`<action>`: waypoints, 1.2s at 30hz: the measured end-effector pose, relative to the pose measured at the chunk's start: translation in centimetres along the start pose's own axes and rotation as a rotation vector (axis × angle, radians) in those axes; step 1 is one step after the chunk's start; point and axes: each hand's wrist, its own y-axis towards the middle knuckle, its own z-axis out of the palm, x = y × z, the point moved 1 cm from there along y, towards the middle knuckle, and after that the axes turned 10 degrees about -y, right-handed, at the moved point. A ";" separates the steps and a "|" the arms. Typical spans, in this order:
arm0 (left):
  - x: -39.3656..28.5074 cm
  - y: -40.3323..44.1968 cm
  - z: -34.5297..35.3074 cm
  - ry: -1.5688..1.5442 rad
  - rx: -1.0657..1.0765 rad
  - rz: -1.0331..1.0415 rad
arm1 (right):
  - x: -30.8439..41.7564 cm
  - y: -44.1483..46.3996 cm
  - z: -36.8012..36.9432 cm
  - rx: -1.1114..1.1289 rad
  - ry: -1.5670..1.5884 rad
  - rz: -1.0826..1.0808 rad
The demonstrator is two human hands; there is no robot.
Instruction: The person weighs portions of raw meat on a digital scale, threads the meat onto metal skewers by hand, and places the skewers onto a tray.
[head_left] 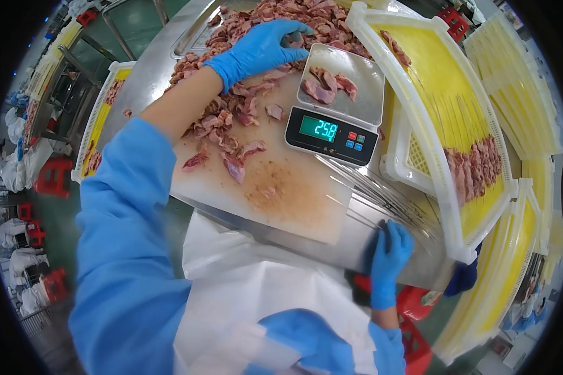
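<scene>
My left hand, in a blue glove, is over the meat pile beside the scale pan, its thumb and fingers apart around some meat. On the pan of the digital scale lie a few meat pieces; the display reads 258, with a possible decimal point unclear. My right hand, also gloved, is low at the metal table's front edge, fingers curled at the ends of thin metal skewers. More skewers lie in a bundle below the scale.
A white cutting board holds loose meat pieces. At right, a yellow tray with a white rim holds skewered meat; more yellow trays stand beyond it. Red stools and people in white are at far left.
</scene>
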 end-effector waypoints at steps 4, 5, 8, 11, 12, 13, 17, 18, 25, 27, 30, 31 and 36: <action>-2.7 -0.7 1.6 0.142 0.092 0.232 | -0.6 -0.1 0.5 -0.005 0.064 -0.092; -2.9 -0.4 2.2 0.170 0.144 0.201 | -0.4 0.2 0.7 -0.007 0.105 -0.119; -3.1 0.5 3.9 0.228 0.179 0.231 | 1.3 1.0 0.7 0.006 0.144 -0.183; -2.9 1.7 4.7 0.206 0.234 0.169 | 1.7 0.9 0.8 0.045 0.157 -0.192; -2.8 1.9 4.7 0.207 0.231 0.171 | 1.7 0.7 0.8 0.069 0.140 -0.187; -2.8 2.1 4.7 0.193 0.238 0.172 | 1.7 0.6 0.7 0.067 0.139 -0.188; -2.3 2.7 4.2 0.102 0.248 0.211 | 1.2 0.3 0.4 0.053 0.118 -0.177; -2.5 2.9 4.2 0.106 0.239 0.220 | 1.1 0.1 0.4 0.031 0.147 -0.172; -4.3 3.8 2.6 -0.019 0.376 0.059 | 1.1 -0.1 0.7 0.020 0.136 -0.148; -4.4 3.8 0.1 -0.465 0.087 -0.058 | 1.0 -0.3 0.9 0.027 0.156 -0.125; -0.6 3.4 -1.4 -0.334 -0.226 0.001 | 1.0 -0.2 0.9 0.033 0.179 -0.115; 0.5 2.4 -1.4 0.053 -0.067 -0.042 | 1.0 -0.2 0.9 0.034 0.184 -0.116; 2.5 -3.4 0.2 0.405 0.413 -0.333 | 1.3 0.0 0.6 0.057 0.163 -0.105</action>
